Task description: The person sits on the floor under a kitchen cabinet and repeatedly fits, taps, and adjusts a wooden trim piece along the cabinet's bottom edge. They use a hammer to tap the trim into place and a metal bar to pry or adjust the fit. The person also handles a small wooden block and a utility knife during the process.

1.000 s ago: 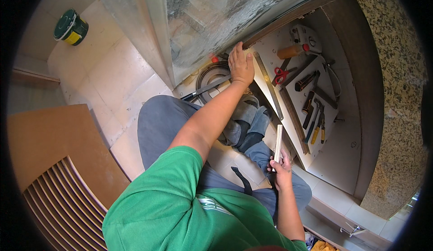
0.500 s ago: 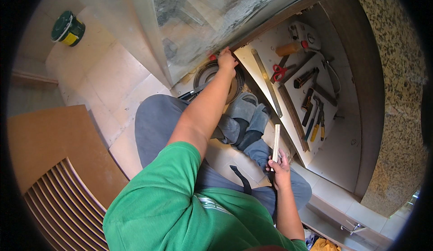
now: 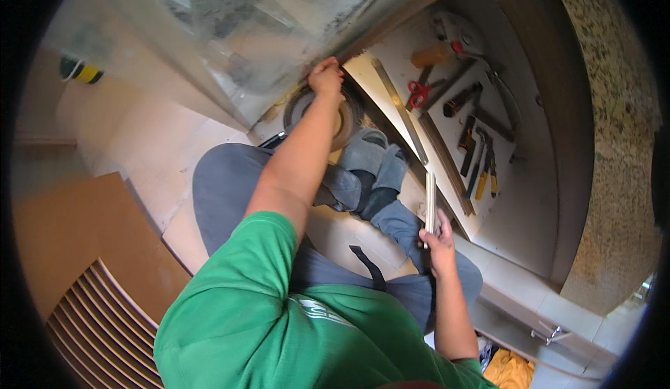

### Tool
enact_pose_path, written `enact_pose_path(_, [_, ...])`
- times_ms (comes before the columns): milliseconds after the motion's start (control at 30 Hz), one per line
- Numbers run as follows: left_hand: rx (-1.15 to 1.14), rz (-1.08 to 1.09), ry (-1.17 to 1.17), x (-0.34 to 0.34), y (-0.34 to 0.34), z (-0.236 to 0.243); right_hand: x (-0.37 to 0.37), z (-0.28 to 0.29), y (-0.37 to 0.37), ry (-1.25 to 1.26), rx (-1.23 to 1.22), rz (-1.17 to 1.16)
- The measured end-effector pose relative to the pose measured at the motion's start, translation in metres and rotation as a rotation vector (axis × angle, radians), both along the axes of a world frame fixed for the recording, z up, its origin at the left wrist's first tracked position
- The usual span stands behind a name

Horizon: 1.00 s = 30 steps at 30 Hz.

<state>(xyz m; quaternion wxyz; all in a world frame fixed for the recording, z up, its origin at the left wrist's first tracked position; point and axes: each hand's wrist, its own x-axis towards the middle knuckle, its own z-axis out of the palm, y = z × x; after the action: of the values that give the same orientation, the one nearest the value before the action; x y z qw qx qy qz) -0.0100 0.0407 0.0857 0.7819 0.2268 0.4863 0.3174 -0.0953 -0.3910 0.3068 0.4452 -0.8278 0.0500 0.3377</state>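
Observation:
My left hand [image 3: 326, 79] reaches out to the frame of a low cabinet [image 3: 391, 20], above a round brown coil of flat band [image 3: 296, 113]. Its fingers are curled, and what they grip, if anything, is hidden. In my right hand [image 3: 440, 246] is a thin, pale wooden strip [image 3: 430, 204], pinched near its lower end and pointing away from me. A long flat metal bar [image 3: 400, 109] lies on the white cabinet board [image 3: 457, 127] beyond the strip's tip. My slippered feet [image 3: 370, 162] are crossed between the two hands.
Red scissors [image 3: 419, 94], pliers [image 3: 481, 172], an orange-brown bottle [image 3: 433, 55] and other tools lie inside the cabinet. A cloudy sheet [image 3: 265, 54] stands at the back. At left are a slatted brown door [image 3: 91, 228] and a green bucket [image 3: 80, 71].
The view has shifted, so the surroundings sit further left and higher. My left hand's fingers look more curled at the frame. The wooden strip stays in my right hand, slightly further right.

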Motion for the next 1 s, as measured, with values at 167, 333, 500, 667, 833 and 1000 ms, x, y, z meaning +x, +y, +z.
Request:
enact_pose_path(167, [0.065,0.052,-0.012,0.001,-0.007,-0.011,0.065,0.006,0.011,-0.428,-0.215,0.15])
enact_pose_path(333, [0.36,-0.012,0.22,0.004,-0.006,-0.017,0.135,0.001,0.022,-0.436,-0.3,0.153])
enact_pose_path(500, [0.747,-0.052,0.428,0.002,-0.022,0.006,0.182,-0.04,0.028,-0.708,-0.51,0.306])
enact_pose_path(667, [0.923,-0.169,0.355,0.002,-0.046,0.033,0.211,-0.088,0.038,-0.734,-0.743,0.217])
enact_pose_path(833, [1.11,-0.134,0.319,0.005,-0.053,0.045,0.217,-0.112,0.049,-0.829,-0.893,0.268])
enact_pose_path(1000, [1.024,-0.164,0.38,0.008,-0.055,0.053,0.197,-0.111,0.07,-1.13,-1.111,0.328])
